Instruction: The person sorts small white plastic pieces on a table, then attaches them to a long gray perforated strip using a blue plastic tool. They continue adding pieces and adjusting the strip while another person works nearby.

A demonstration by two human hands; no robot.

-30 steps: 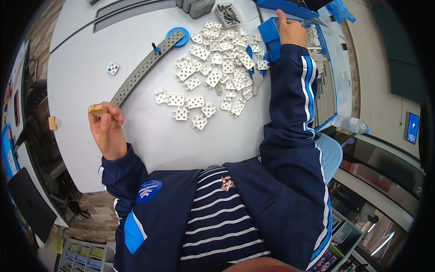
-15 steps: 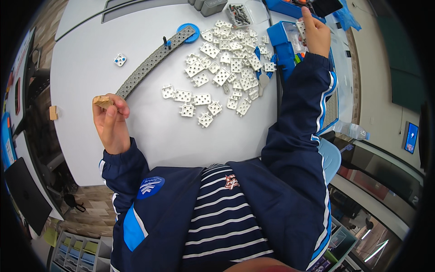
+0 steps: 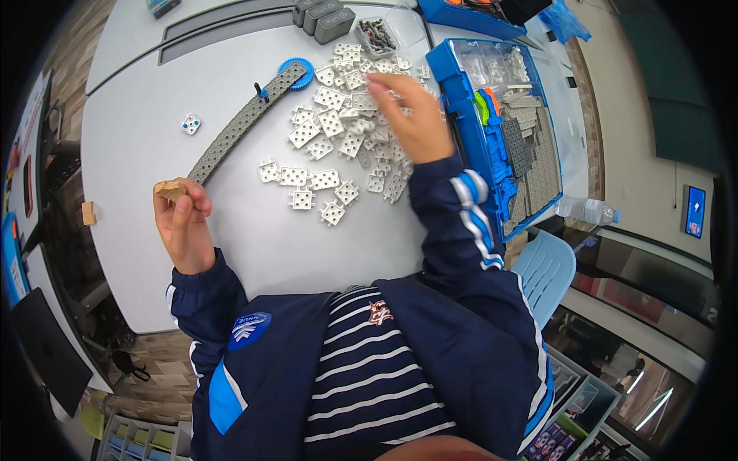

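My left hand (image 3: 184, 227) is raised at the table's left side, its fingers pinched on a small tan, rough-edged piece (image 3: 169, 190). Just beyond it runs a long, curved grey perforated beam (image 3: 238, 129) with a blue gear (image 3: 298, 71) at its far end. My right hand (image 3: 415, 115) hovers over a heap of white perforated plastic connectors (image 3: 329, 123), thumb and forefinger pointing left. Slight blur and the white parts behind leave unclear whether a connector is between those fingers. Several loose white connectors (image 3: 302, 200) lie nearer to me.
To the right stands a blue storage case (image 3: 498, 180) with grey, green and orange parts. A clear box of small parts (image 3: 377, 34) and dark grey blocks (image 3: 334, 27) are at the back. A white piece with blue pegs (image 3: 191, 124) lies left; a bottle (image 3: 590, 210) lies far right.
My right hand has moved left and nearer from the blue case, where it held a white connector, to the heap. The left hand keeps its pinch on the tan piece. The view has shifted slightly.
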